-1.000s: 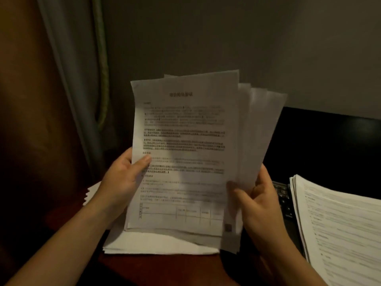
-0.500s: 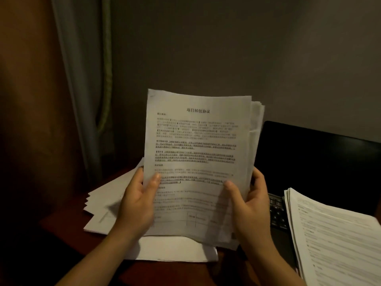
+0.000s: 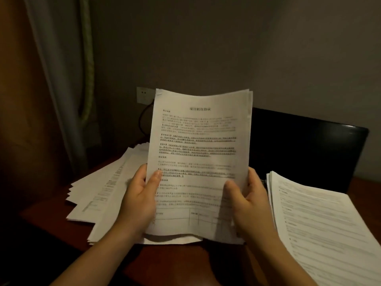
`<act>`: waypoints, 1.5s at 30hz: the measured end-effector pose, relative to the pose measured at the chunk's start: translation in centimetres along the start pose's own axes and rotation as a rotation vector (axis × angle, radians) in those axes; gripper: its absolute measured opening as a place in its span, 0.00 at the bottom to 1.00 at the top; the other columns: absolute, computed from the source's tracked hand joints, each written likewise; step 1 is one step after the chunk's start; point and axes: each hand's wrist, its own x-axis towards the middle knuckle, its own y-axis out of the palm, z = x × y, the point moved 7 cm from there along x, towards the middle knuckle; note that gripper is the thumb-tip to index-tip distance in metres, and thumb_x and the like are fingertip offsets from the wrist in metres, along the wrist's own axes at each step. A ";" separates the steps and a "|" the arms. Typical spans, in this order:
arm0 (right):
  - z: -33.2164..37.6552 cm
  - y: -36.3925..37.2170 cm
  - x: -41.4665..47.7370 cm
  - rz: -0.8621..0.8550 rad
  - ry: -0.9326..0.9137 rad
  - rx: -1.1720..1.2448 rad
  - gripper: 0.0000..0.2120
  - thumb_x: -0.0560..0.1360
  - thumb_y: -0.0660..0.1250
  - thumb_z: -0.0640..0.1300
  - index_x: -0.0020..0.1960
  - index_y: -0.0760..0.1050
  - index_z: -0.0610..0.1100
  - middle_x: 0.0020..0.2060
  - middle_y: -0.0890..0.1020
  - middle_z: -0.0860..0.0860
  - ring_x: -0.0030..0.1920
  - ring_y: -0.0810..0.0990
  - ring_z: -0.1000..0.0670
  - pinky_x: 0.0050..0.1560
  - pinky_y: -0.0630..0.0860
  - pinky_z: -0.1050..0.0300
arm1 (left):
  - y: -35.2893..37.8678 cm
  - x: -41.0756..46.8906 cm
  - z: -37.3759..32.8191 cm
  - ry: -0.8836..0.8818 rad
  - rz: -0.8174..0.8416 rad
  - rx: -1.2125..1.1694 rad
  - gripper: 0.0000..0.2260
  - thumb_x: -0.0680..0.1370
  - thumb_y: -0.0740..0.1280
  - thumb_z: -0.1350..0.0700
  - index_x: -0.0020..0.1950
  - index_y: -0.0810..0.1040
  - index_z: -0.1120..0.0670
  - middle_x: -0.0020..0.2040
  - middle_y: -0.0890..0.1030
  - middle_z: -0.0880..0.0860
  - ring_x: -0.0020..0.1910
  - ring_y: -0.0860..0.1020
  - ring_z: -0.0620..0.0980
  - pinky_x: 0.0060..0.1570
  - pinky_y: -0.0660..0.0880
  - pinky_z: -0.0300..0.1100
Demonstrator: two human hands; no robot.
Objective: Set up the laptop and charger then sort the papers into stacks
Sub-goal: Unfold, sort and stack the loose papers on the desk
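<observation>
I hold a sheaf of printed papers [image 3: 199, 145] upright in front of me, its edges lined up. My left hand [image 3: 139, 200] grips its lower left edge, thumb on the front page. My right hand [image 3: 246, 200] grips the lower right edge the same way. A loose pile of papers [image 3: 103, 188] lies on the table to the left, partly under the sheaf. A neater stack of papers [image 3: 321, 223] lies on the right. The open black laptop [image 3: 305, 149] stands behind, its keyboard mostly hidden by my right hand and the stack.
The reddish-brown wooden table [image 3: 175, 263] carries everything. A wall socket [image 3: 144, 95] with a dark cable [image 3: 142, 120] sits on the grey wall behind the sheaf. A curtain [image 3: 61, 79] hangs at the left.
The fanned sheets have been squared into one even sheaf. The view has tilted, so the sheaf sits lower and the laptop screen, socket and left pile show more.
</observation>
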 end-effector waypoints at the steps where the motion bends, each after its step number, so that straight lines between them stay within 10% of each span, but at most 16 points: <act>1: 0.0 -1.2 0.0 -0.024 0.022 -0.003 0.10 0.81 0.65 0.40 0.57 0.74 0.54 0.48 0.84 0.58 0.49 0.84 0.60 0.39 0.82 0.63 | 0.8 -0.1 0.0 -0.014 0.021 -0.008 0.07 0.84 0.60 0.55 0.58 0.77 0.48 0.48 0.86 0.47 0.47 0.85 0.48 0.38 0.82 0.40; 6: -0.8 -7.2 -0.9 -0.088 0.174 -0.063 0.10 0.82 0.62 0.43 0.56 0.71 0.59 0.50 0.84 0.54 0.48 0.86 0.52 0.47 0.85 0.47 | 6.2 -1.6 0.8 -0.115 0.130 -0.042 0.09 0.84 0.59 0.53 0.57 0.79 0.48 0.49 0.86 0.47 0.48 0.85 0.47 0.46 0.81 0.46; 11: -1.6 -14.3 -2.7 -0.186 0.260 -0.130 0.09 0.83 0.61 0.44 0.53 0.71 0.60 0.50 0.85 0.54 0.48 0.86 0.51 0.46 0.85 0.49 | 12.4 -3.4 1.5 -0.130 0.271 0.068 0.11 0.85 0.58 0.54 0.55 0.80 0.50 0.45 0.86 0.47 0.43 0.85 0.46 0.35 0.79 0.38; 15: -2.1 -20.5 -4.3 -0.273 0.252 -0.280 0.10 0.82 0.65 0.43 0.57 0.73 0.58 0.48 0.84 0.57 0.44 0.85 0.55 0.39 0.83 0.57 | 16.9 -4.3 2.2 -0.141 0.433 0.226 0.09 0.83 0.62 0.54 0.54 0.82 0.47 0.46 0.86 0.44 0.45 0.85 0.44 0.47 0.82 0.48; 19: -3.2 -24.7 -5.5 -0.310 0.262 -0.463 0.19 0.81 0.66 0.44 0.70 0.71 0.53 0.55 0.81 0.59 0.48 0.83 0.57 0.34 0.80 0.66 | 20.8 -5.6 2.5 -0.074 0.595 0.298 0.16 0.82 0.64 0.56 0.66 0.72 0.40 0.43 0.86 0.46 0.43 0.84 0.40 0.37 0.76 0.32; 26: -5.5 -26.7 -6.6 -0.204 0.363 -1.086 0.15 0.82 0.63 0.52 0.67 0.73 0.50 0.60 0.76 0.51 0.53 0.76 0.53 0.52 0.78 0.58 | 23.0 -6.7 2.9 0.249 0.577 0.841 0.27 0.81 0.66 0.49 0.76 0.60 0.36 0.42 0.78 0.43 0.35 0.78 0.43 0.27 0.71 0.36; 35: -4.5 -25.0 -6.0 -0.092 0.410 -1.288 0.20 0.81 0.59 0.60 0.70 0.73 0.54 0.77 0.64 0.51 0.76 0.60 0.47 0.74 0.63 0.45 | 21.4 -6.6 4.1 0.322 0.600 1.138 0.17 0.80 0.60 0.39 0.69 0.73 0.36 0.58 0.66 0.42 0.54 0.71 0.42 0.50 0.75 0.38; 45: -1.0 -11.0 -3.7 0.200 -0.002 -1.198 0.18 0.82 0.60 0.55 0.70 0.73 0.51 0.77 0.62 0.49 0.79 0.53 0.48 0.76 0.58 0.52 | 13.2 -2.8 3.6 0.251 0.468 1.243 0.25 0.80 0.57 0.35 0.76 0.60 0.37 0.81 0.48 0.49 0.80 0.44 0.51 0.76 0.49 0.56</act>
